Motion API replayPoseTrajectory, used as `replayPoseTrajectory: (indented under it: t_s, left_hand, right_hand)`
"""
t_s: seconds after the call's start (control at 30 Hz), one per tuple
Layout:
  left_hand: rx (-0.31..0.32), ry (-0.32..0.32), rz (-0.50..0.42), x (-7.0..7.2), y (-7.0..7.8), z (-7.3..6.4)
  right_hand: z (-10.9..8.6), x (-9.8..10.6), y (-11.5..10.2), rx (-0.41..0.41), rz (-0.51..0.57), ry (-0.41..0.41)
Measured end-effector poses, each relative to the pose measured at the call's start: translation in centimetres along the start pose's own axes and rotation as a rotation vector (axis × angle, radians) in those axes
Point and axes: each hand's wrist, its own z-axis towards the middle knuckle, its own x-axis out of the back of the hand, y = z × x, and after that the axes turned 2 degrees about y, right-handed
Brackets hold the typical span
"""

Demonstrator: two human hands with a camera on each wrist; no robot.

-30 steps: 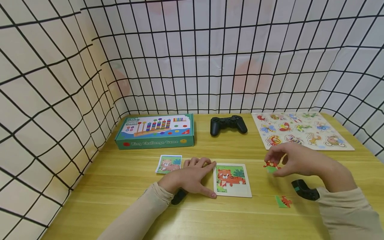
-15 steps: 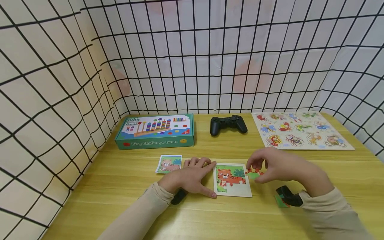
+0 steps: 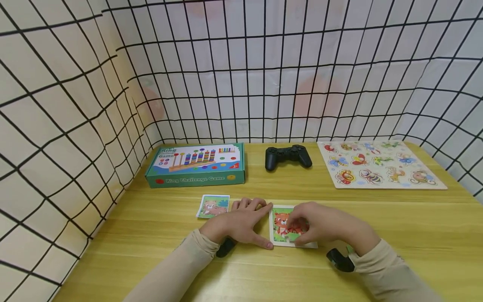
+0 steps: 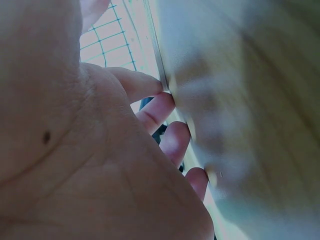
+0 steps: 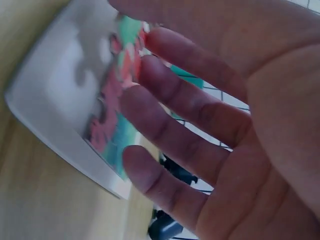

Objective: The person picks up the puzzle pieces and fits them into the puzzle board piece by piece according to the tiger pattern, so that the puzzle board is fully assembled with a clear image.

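Observation:
A small white tiger puzzle board [image 3: 278, 221] lies on the wooden table [image 3: 158, 226] in the head view. My left hand [image 3: 241, 222] rests flat on the table, its fingertips [image 4: 155, 112] and thumb touching the board's left edge. My right hand [image 3: 303, 228] lies over the board's right half, its straight fingers [image 5: 170, 100] pressing down on the tiger picture [image 5: 107, 110]. The orange piece it carried is hidden beneath those fingers. A tiger picture card [image 3: 213, 206] lies just left of my left hand.
A green Ring Challenge Game box [image 3: 196, 165] sits at the back left. At the back centre lies a black game controller [image 3: 288, 157]. A wooden animal puzzle board [image 3: 381, 170] is at the back right. Wire grid walls [image 3: 75, 105] enclose the table.
My right hand has carried the orange piece leftward from the table's right side and lowered onto the tiger board. The left hand has stayed still.

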Motion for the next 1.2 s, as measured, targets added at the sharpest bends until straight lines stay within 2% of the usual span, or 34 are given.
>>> replayPoseTrajectory:
  t_s: [0.3, 0.83, 1.03, 1.2]
  left_hand:
    - [-0.01, 0.003, -0.006, -0.05, 0.01, 0.06]
    - [-0.002, 0.0, -0.003, -0.03, 0.0, 0.06]
    - [-0.001, -0.001, 0.001, 0.02, 0.06, 0.04]
    - [-0.001, 0.0, 0.009, 0.02, 0.05, 0.03]
  right_hand:
    - [0.55, -0.76, 0.1, 0.014, 0.012, -0.017]
    - [0.47, -0.5, -0.1, -0.004, -0.009, -0.024]
    - [0.5, -0.45, -0.27, -0.018, -0.043, -0.027]
    - [0.59, -0.5, -0.35, 0.005, -0.072, -0.024]
